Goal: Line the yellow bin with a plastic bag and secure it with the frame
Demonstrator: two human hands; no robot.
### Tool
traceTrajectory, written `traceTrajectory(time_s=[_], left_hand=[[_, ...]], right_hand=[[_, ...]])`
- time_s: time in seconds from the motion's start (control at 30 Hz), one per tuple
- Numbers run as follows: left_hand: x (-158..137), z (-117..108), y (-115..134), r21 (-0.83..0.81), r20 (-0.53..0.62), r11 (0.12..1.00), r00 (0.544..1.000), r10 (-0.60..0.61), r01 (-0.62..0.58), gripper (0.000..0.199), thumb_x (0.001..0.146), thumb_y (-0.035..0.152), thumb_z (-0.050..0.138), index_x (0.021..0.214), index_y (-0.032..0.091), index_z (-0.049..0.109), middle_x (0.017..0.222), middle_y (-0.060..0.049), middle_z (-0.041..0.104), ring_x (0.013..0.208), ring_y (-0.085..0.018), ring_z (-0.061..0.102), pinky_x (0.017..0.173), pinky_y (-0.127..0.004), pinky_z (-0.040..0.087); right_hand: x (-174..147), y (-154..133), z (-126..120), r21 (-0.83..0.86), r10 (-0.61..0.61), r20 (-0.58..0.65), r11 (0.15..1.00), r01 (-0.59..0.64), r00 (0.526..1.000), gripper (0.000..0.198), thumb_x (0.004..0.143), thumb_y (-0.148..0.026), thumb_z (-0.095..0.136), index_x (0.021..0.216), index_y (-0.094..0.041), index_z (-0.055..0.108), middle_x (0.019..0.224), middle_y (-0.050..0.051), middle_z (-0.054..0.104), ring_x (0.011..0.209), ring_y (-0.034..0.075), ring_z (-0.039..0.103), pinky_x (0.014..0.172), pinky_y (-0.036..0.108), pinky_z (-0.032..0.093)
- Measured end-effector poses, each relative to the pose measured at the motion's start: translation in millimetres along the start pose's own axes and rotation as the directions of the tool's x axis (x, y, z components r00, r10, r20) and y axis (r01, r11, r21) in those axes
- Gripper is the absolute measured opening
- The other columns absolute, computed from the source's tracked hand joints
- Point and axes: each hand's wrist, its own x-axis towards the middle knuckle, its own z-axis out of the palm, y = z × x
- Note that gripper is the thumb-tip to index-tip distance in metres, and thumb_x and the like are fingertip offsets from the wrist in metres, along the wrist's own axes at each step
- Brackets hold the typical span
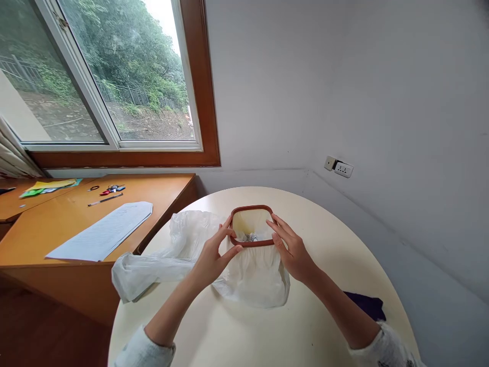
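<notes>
On the round table stands a small trash bin with a brown rim (252,244), lined with a white plastic bag (255,283) that hangs down over its outside. Some small crumpled grey bits show through the opening, too small to name. My left hand (214,255) grips the rim's left side, its thumb along the front edge and its fingers at the left edge. On the opposite side, my right hand (296,252) holds the right edge, fingers reaching over the rim and thumb near the front corner. The palms are turned away, so the full grip is partly hidden.
More white plastic bag (156,267) lies crumpled at the table's left edge. A dark purple cloth (367,305) rests beside my right forearm. The desk on the left bears papers (103,232), a pen (105,199) and scissors (110,190). Behind are a wall socket (344,169) and window.
</notes>
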Motion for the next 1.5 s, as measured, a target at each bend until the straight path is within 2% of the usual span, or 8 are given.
traceTrajectory(time_s=[0.2, 0.4, 0.53, 0.67, 0.93, 1.07, 1.33, 1.5], left_hand=[[-2, -1, 0, -0.007, -0.012, 1.0, 1.0, -0.007, 0.007, 0.011, 0.083, 0.032, 0.05, 0.086, 0.023, 0.045, 0.139, -0.01, 0.038, 0.134, -0.025, 0.02, 0.105, -0.045, 0.028], [-3, 0, -5, -0.054, -0.024, 0.998, 0.999, -0.029, 0.028, 0.014, 0.083, 0.035, 0.052, 0.088, 0.023, 0.045, 0.143, -0.011, 0.03, 0.134, -0.025, 0.019, 0.105, -0.045, 0.028], [-2, -1, -8, -0.097, -0.021, 0.995, 0.999, -0.036, 0.034, 0.014, 0.083, 0.034, 0.052, 0.088, 0.022, 0.046, 0.141, -0.011, 0.034, 0.135, -0.025, 0.018, 0.105, -0.043, 0.03], [-2, -3, -9, -0.101, -0.017, 0.994, 0.999, -0.03, 0.029, 0.014, 0.082, 0.034, 0.052, 0.087, 0.022, 0.048, 0.142, -0.011, 0.033, 0.134, -0.026, 0.022, 0.104, -0.042, 0.032], [0, 1, -12, -0.144, -0.093, 0.989, 0.995, -0.028, 0.014, 0.016, 0.081, 0.031, 0.055, 0.095, 0.023, 0.051, 0.141, -0.01, 0.036, 0.129, -0.025, 0.033, 0.101, -0.04, 0.037], [-1, 3, -16, -0.157, -0.095, 0.988, 0.995, -0.006, -0.009, 0.018, 0.082, 0.03, 0.054, 0.098, 0.022, 0.053, 0.141, -0.009, 0.035, 0.13, -0.024, 0.031, 0.1, -0.039, 0.039], [-2, -3, -14, 0.005, -0.068, 1.0, 0.997, 0.027, -0.027, 0.017, 0.081, 0.029, 0.055, 0.096, 0.021, 0.055, 0.133, -0.01, 0.044, 0.128, -0.026, 0.035, 0.101, -0.044, 0.036], [-3, -3, -13, 0.031, -0.065, 0.999, 0.997, 0.047, -0.045, 0.015, 0.081, 0.029, 0.055, 0.094, 0.022, 0.055, 0.13, -0.01, 0.048, 0.127, -0.026, 0.035, 0.101, -0.044, 0.036]], right_hand=[[2, 2, 2, 0.066, 0.028, -0.008, 0.997, -0.027, 1.0, 0.041, 0.091, -0.037, 0.033, 0.129, -0.025, 0.045, 0.14, 0.003, 0.037, 0.13, 0.019, 0.031, 0.107, 0.041, 0.03], [4, 2, 3, 0.038, 0.02, -0.023, 0.999, -0.019, 1.0, 0.039, 0.091, -0.036, 0.034, 0.125, -0.024, 0.049, 0.137, 0.004, 0.04, 0.128, 0.019, 0.034, 0.107, 0.042, 0.029], [4, 0, 4, 0.016, -0.012, -0.038, 1.0, 0.013, 0.999, 0.038, 0.091, -0.034, 0.035, 0.124, -0.023, 0.05, 0.134, 0.005, 0.044, 0.127, 0.019, 0.035, 0.107, 0.045, 0.026], [2, -2, 5, 0.032, 0.017, -0.042, 0.999, -0.016, 0.999, 0.037, 0.091, -0.034, 0.035, 0.123, -0.024, 0.051, 0.135, 0.004, 0.043, 0.127, 0.02, 0.035, 0.106, 0.044, 0.029], [3, -1, 10, 0.068, 0.034, -0.076, 0.997, -0.028, 0.997, 0.036, 0.091, -0.034, 0.036, 0.121, -0.025, 0.052, 0.136, 0.004, 0.041, 0.126, 0.019, 0.036, 0.104, 0.04, 0.033], [3, 0, 13, 0.088, 0.037, -0.08, 0.996, -0.03, 0.996, 0.035, 0.091, -0.034, 0.036, 0.12, -0.025, 0.053, 0.136, 0.005, 0.041, 0.125, 0.019, 0.037, 0.103, 0.038, 0.035], [14, 4, 6, 0.155, 0.078, -0.067, 0.986, -0.067, 0.995, 0.037, 0.088, -0.039, 0.042, 0.121, -0.027, 0.053, 0.134, 0.004, 0.043, 0.124, 0.021, 0.039, 0.104, 0.04, 0.033], [26, 13, 4, 0.21, 0.089, 0.025, 0.973, -0.093, 0.996, 0.045, 0.088, -0.043, 0.039, 0.13, -0.028, 0.043, 0.14, 0.002, 0.038, 0.13, 0.021, 0.031, 0.107, 0.043, 0.028]])
